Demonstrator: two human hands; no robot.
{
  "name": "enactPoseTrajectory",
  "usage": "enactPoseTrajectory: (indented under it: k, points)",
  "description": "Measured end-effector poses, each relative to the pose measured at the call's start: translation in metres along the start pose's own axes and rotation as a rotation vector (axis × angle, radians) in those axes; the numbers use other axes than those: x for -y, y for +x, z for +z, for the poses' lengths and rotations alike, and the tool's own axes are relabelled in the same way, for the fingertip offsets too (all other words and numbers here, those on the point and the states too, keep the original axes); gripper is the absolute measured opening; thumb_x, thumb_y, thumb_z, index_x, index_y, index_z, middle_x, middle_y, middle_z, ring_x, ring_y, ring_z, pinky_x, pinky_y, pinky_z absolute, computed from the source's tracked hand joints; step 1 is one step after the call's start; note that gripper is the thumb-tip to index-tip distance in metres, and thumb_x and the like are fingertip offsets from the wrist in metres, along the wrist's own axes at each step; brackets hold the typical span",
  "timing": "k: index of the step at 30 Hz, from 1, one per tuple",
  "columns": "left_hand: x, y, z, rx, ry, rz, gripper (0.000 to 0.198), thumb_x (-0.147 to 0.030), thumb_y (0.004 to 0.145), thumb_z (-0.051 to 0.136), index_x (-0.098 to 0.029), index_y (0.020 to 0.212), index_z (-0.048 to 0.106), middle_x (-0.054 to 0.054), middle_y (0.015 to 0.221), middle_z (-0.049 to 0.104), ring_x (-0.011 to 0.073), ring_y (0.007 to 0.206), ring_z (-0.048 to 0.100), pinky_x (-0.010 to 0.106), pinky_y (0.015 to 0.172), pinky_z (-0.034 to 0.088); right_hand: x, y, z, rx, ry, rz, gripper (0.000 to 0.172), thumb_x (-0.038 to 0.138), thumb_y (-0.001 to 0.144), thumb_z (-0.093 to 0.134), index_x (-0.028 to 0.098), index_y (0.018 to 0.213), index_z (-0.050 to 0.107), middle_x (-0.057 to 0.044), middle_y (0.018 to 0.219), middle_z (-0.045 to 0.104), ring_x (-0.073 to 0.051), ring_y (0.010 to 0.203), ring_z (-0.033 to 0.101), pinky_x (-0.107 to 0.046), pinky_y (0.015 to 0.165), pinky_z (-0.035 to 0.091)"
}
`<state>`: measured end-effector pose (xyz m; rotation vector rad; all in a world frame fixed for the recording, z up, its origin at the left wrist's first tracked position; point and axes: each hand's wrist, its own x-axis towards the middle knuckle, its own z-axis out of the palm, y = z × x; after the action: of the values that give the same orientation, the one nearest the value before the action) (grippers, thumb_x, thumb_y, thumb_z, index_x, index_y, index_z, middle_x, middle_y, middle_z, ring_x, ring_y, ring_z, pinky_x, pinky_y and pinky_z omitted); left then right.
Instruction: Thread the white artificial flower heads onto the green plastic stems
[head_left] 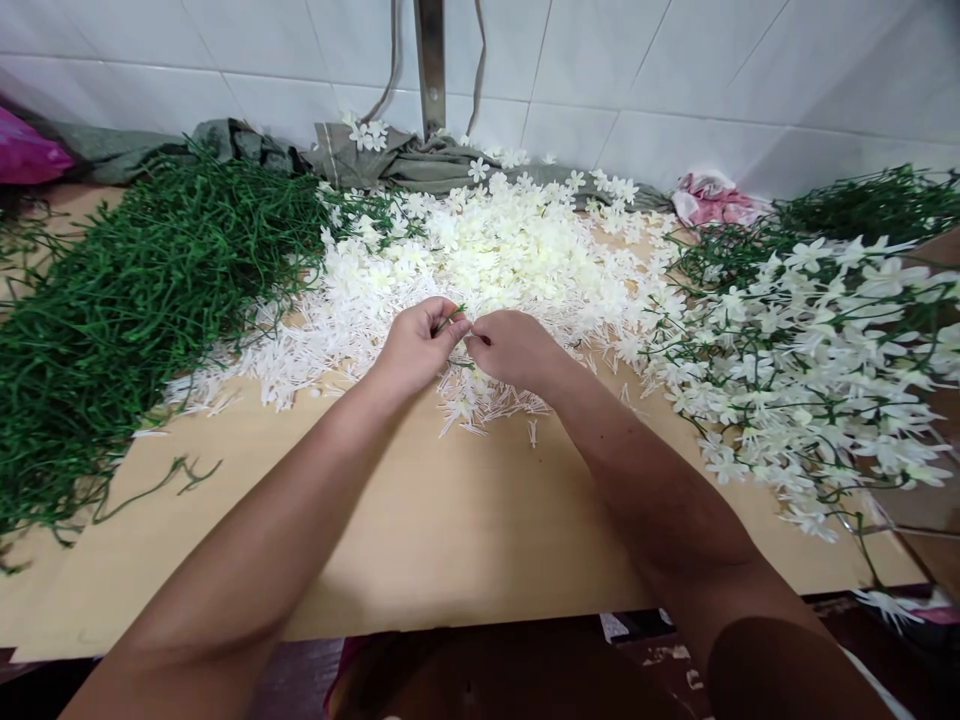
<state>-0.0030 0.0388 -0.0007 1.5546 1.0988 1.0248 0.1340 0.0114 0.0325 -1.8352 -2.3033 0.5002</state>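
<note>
My left hand (421, 340) pinches a green plastic flower stem (451, 317), whose tip pokes out above the thumb. Close against it, my right hand (514, 348) is closed, its thumb and finger meeting at the left fingertips; what it pinches is too small to make out. Both hands hover over a pile of thin white plastic pieces (367, 335). Behind them spreads a heap of loose cream-white artificial petals (517, 240). To the left lies a big mound of green plastic stems (172, 260).
On the right lie assembled white flowers on green stems (795, 370), with more green stems (870, 205) behind. A grey-green cloth (442, 165) and a red-and-white cloth (716, 198) line the tiled wall. A pink bag (30, 150) sits far left. Cardboard (450, 520) covers the table.
</note>
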Motion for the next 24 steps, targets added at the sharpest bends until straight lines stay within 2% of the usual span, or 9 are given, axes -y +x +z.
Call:
enactPoseTrajectory:
  k: [2, 5, 9, 13, 18, 24]
  points:
    - [-0.003, -0.001, -0.002, 0.016, -0.1, -0.022, 0.016, -0.018, 0.077, 0.059, -0.015, 0.063, 0.052, -0.006, 0.051, 0.039, 0.0054, 0.047, 0.033, 0.021, 0.047, 0.024, 0.0, 0.001, 0.001, -0.026, 0.022, -0.024, 0.026, 0.022, 0.083, 0.04, 0.018, 0.058, 0.041, 0.001, 0.057, 0.039, -0.01, 0.054, 0.025, -0.028, 0.054, 0.021]
    - [-0.009, -0.002, -0.006, 0.073, -0.282, -0.092, 0.015, -0.028, 0.08, 0.058, -0.015, 0.072, 0.057, -0.008, 0.047, 0.033, 0.0049, 0.042, 0.025, 0.021, 0.042, 0.017, -0.001, 0.002, 0.003, -0.079, 0.073, -0.09, 0.029, 0.025, 0.086, 0.04, 0.019, 0.059, 0.035, 0.002, 0.056, 0.035, -0.009, 0.054, 0.025, -0.028, 0.055, 0.02]
    - [-0.011, -0.003, -0.01, 0.073, -0.418, -0.121, 0.015, -0.025, 0.069, 0.067, -0.015, 0.075, 0.058, -0.007, 0.048, 0.037, 0.0038, 0.041, 0.027, 0.02, 0.04, 0.016, -0.003, 0.002, 0.005, -0.118, 0.126, -0.141, 0.03, 0.026, 0.088, 0.04, 0.019, 0.06, 0.031, 0.003, 0.056, 0.032, -0.009, 0.054, 0.025, -0.028, 0.055, 0.019]
    - [-0.008, -0.002, -0.009, 0.039, -0.454, -0.176, 0.019, -0.021, 0.064, 0.071, -0.016, 0.07, 0.054, -0.007, 0.05, 0.042, 0.0031, 0.041, 0.03, 0.018, 0.039, 0.017, -0.005, 0.003, 0.007, -0.122, 0.159, -0.17, 0.03, 0.026, 0.088, 0.039, 0.019, 0.06, 0.031, 0.004, 0.056, 0.033, -0.009, 0.054, 0.025, -0.028, 0.056, 0.019]
    - [-0.006, -0.001, -0.007, 0.039, -0.477, -0.211, 0.027, -0.026, 0.06, 0.075, -0.016, 0.067, 0.051, -0.007, 0.051, 0.043, 0.0025, 0.04, 0.03, 0.017, 0.037, 0.016, -0.006, 0.004, 0.008, -0.139, 0.202, -0.175, 0.03, 0.029, 0.089, 0.041, 0.019, 0.061, 0.033, 0.004, 0.056, 0.032, -0.008, 0.055, 0.026, -0.028, 0.056, 0.019]
    - [-0.004, 0.0, -0.012, 0.014, -0.488, -0.243, 0.034, -0.031, 0.054, 0.08, -0.016, 0.064, 0.051, -0.006, 0.055, 0.048, 0.0016, 0.041, 0.034, 0.017, 0.038, 0.022, -0.005, 0.003, 0.003, -0.098, 0.37, -0.178, 0.03, 0.03, 0.089, 0.045, 0.018, 0.061, 0.041, 0.005, 0.053, 0.034, -0.008, 0.053, 0.029, -0.026, 0.056, 0.023]
